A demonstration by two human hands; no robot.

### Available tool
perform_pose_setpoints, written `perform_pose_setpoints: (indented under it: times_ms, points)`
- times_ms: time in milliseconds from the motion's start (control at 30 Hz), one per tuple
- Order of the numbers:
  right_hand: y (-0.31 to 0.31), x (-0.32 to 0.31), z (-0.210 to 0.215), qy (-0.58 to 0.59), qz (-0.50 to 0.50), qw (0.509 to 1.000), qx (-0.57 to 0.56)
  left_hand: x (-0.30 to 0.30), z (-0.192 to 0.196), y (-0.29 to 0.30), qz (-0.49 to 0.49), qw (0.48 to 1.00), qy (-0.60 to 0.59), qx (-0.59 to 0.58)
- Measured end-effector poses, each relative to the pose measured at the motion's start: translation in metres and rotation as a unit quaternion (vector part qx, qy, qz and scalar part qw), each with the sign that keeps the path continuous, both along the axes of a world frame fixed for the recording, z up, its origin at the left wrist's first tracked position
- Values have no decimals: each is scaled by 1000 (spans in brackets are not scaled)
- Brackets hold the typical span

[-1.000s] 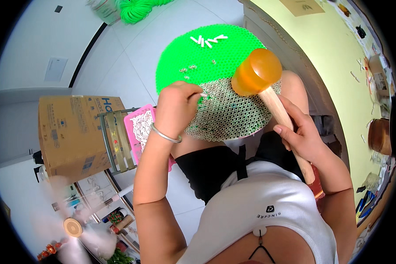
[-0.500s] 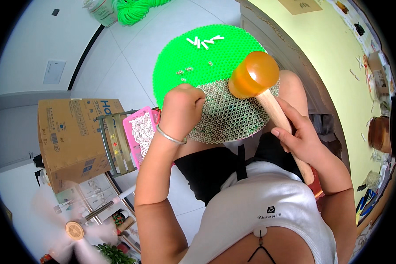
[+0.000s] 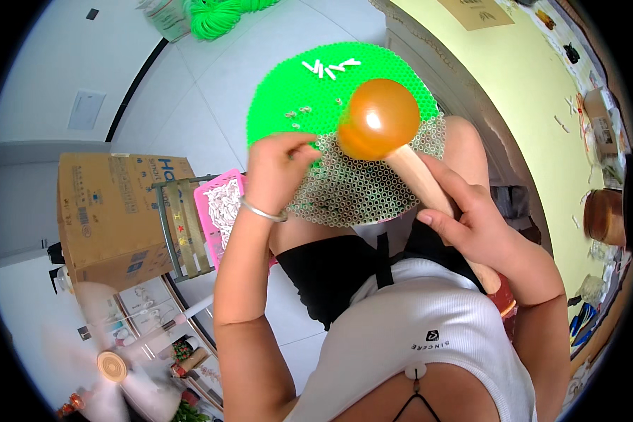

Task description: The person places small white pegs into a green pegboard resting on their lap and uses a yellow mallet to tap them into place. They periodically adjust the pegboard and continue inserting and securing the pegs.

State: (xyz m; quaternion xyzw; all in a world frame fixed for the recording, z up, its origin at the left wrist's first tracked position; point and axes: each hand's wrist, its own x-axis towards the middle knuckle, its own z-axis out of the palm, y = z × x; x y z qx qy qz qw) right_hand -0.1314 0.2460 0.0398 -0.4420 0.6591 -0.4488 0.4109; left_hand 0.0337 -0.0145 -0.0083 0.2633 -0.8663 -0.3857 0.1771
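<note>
Mallet — wooden, amber-orange head, held over round green pegboard resting on person's lap. Right hand wrapped round mallet handle, fingers closed on it. Left hand w/ silver bracelet, fingertips pinched at pegboard's near-left edge — can't tell what's in pinch. Lower part of board filled w/ pale beads; few white tubes loose at far edge. Pink tray of white pieces just left of knee, cardboard box beyond.

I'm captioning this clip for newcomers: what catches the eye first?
A bright green pegboard lies on the person's lap, upper centre, part-filled with pale pegs. Over it, the right hand holds a wooden mallet with an orange head, while the left hand pinches at the board's edge.
</note>
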Motion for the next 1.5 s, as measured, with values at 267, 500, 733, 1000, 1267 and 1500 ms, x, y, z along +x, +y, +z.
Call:
perform_pose_setpoints:
  times_ms: [267,500,733,1000,1267,1500]
  points:
    - [-44,3,-7,236,104,965,48,26,12,-22,145,984,54,93]
    - [-32,11,-9,164,90,980,71,-6,8,-41,116,990,51,-54]
    - [5,6,-18,115,80,990,34,-104,-18,-64,24,969,-33,-243]
    - [18,0,-1,0,43,989,140,-130,-31,-66,58,940,-150,-302]
    - [16,-1,1,-49,14,988,148,-45,-1,-47,28,986,-68,-147]
    - [11,2,-3,-83,-13,986,142,3,-5,-23,35,999,-15,-11]
